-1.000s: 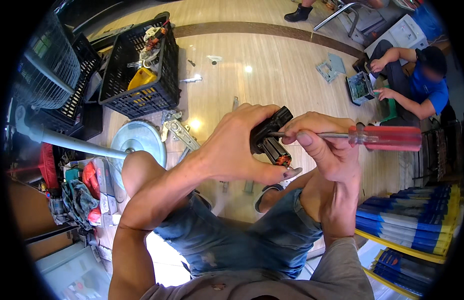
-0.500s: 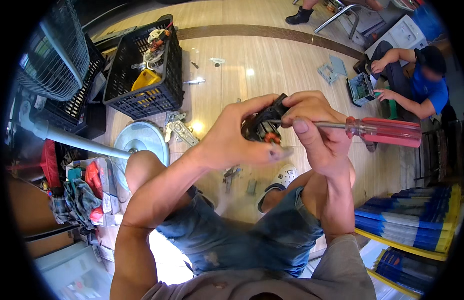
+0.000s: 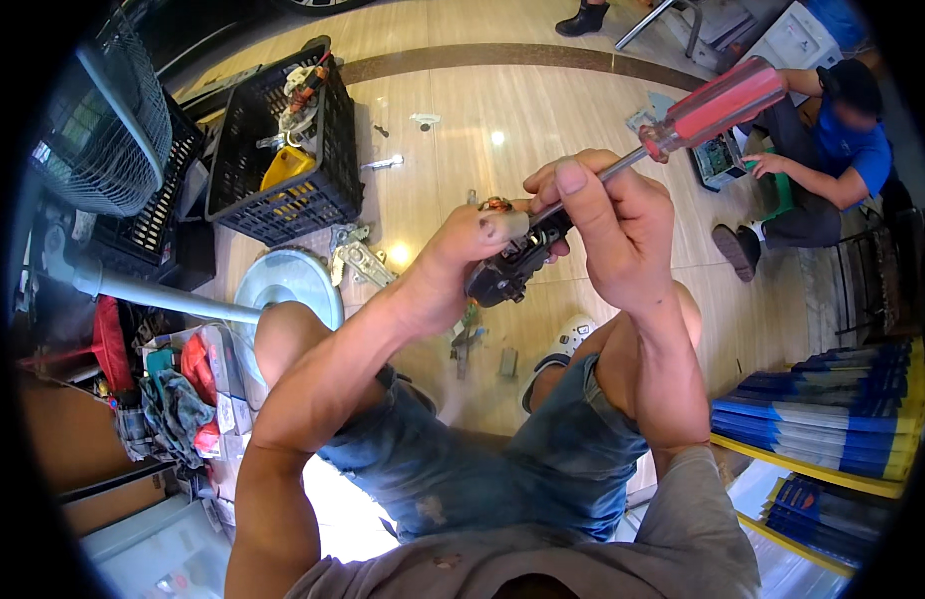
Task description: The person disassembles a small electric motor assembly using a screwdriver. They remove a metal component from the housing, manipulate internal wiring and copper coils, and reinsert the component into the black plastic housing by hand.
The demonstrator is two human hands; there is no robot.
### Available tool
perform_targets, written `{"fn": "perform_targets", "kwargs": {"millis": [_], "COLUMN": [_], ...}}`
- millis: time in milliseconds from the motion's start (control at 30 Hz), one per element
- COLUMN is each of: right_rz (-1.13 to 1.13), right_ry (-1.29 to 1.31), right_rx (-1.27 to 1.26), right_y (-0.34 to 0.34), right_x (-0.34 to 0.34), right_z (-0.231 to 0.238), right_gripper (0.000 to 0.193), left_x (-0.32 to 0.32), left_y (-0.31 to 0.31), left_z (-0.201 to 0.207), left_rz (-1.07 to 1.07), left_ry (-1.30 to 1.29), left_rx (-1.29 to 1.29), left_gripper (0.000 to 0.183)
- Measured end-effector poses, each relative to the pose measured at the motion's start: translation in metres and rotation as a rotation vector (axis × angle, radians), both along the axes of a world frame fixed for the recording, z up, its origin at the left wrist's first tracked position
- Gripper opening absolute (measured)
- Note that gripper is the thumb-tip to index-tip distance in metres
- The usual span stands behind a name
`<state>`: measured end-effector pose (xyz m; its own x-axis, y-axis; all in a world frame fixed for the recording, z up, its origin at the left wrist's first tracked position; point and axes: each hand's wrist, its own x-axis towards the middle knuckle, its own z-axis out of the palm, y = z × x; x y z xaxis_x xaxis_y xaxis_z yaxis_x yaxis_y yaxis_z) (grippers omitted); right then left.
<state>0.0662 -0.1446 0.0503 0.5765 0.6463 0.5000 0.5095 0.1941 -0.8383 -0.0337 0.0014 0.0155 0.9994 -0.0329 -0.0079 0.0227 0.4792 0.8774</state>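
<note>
At far left a wire fan guard (image 3: 103,120) leans over a grey pole (image 3: 153,295). Next to it stands a black plastic crate (image 3: 283,150) holding a yellow part and loose cables. A round grey base plate (image 3: 283,290) lies on the wooden floor (image 3: 453,130), just beside the seated person's knee.

The left hand (image 3: 453,265) is closed around a small black motor housing (image 3: 507,270), held in the air above the person's lap. The right hand (image 3: 607,235) is closed on the shaft of a screwdriver with a red handle (image 3: 717,100); the tip meets the housing, and the handle angles up and to the right.

At far right another person in a blue shirt (image 3: 842,150) sits on the floor. Blue and yellow stacked booklets (image 3: 832,409) lie at lower right.
</note>
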Motion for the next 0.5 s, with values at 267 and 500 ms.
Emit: {"fn": "perform_targets", "kwargs": {"millis": [267,500], "right_rz": [-0.065,-0.209], "right_ry": [0.038,-0.318], "right_rx": [0.027,0.252], "right_y": [0.005,0.015], "right_x": [-0.009,-0.013], "right_z": [-0.005,-0.024], "right_gripper": [0.03,0.032], "left_x": [-0.001,-0.004], "left_y": [0.002,0.002], "left_z": [-0.002,-0.003], "left_rz": [-0.08,-0.175], "left_ry": [-0.02,0.087], "left_rx": [-0.066,-0.103], "left_gripper": [0.071,0.076]}}
